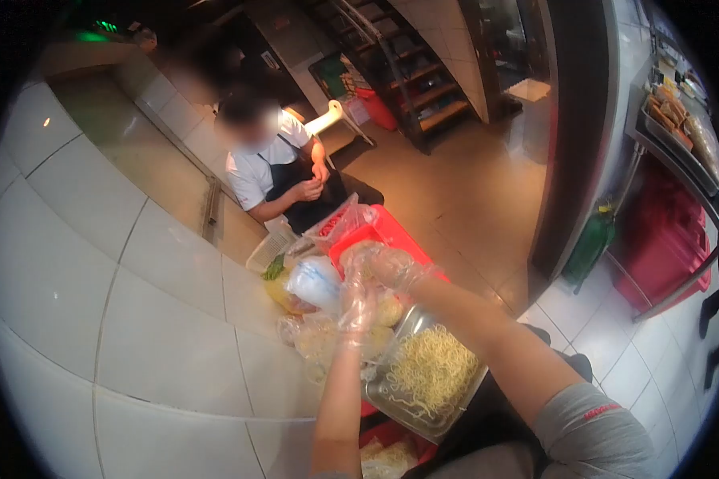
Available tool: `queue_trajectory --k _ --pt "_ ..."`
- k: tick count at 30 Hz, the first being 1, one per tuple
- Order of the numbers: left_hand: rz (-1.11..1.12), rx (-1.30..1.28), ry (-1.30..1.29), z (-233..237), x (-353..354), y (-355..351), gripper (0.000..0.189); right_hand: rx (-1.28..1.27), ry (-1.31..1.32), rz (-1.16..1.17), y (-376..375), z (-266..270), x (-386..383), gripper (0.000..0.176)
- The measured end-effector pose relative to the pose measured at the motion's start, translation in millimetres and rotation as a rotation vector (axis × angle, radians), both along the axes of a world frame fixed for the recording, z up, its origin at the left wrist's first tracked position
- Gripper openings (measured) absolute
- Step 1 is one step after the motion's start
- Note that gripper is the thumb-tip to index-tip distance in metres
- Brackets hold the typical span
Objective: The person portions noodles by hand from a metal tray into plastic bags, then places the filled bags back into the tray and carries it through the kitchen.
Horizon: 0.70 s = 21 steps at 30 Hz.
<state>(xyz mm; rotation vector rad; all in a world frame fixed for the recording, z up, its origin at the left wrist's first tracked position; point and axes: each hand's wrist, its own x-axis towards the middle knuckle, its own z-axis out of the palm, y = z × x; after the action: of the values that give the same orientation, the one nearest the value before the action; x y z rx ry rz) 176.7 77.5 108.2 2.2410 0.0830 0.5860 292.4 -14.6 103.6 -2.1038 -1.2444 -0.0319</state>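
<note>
My left hand (358, 287) and my right hand (395, 268) are both in clear plastic gloves. They meet over the near part of a red plastic crate (390, 227), fingers curled in around something pale that I cannot make out through the shiny plastic. Just below my right forearm, a metal tray (391, 382) holds loose yellow noodles (433, 369). Clear bags of pale noodles (319, 339) lie left of the tray, close to my left wrist. A white-blue plastic bag (315, 281) bulges beside my left hand.
A seated person in a dark apron (284, 180) faces me beyond the crate, hands together. Left runs a white tiled wall (168, 271). At right stand a green bottle (591, 246), a pink bin (663, 239) and a metal shelf (683, 164). Stairs (423, 88) rise behind.
</note>
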Motion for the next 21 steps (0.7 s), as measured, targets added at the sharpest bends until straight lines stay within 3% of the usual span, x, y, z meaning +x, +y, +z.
queue_trajectory --k 1,3,5,6,10,15,18,21 --pt "-0.032 -0.221 0.067 18 -7 -14 0.076 0.011 -0.074 -0.053 15 -20 7 0.031" --pt "-0.048 -0.298 0.106 31 -8 -18 0.077 -0.052 -0.046 -0.155 36 -37 17 0.032" --pt "-0.005 -0.008 0.065 29 -8 -15 0.078 -0.207 -0.11 -0.148 17 -9 10 0.026" --pt "0.002 -0.019 0.047 25 -8 -12 0.078 -0.288 -0.141 -0.143 4 6 4 0.023" --pt "-0.044 -0.231 -0.056 16 -12 -10 0.077 0.026 -0.054 -0.104 -23 9 -4 0.011" --pt "0.118 0.305 -0.107 4 -17 -1 0.071 0.253 -0.171 -0.036 -43 15 -10 0.009" --pt "0.061 -0.064 -0.013 12 -36 -10 0.064 0.384 -0.063 -0.032 -58 57 -22 0.011" --pt "0.103 -0.018 -0.076 19 -59 -20 0.057 0.574 0.077 0.017 -65 94 -32 0.015"
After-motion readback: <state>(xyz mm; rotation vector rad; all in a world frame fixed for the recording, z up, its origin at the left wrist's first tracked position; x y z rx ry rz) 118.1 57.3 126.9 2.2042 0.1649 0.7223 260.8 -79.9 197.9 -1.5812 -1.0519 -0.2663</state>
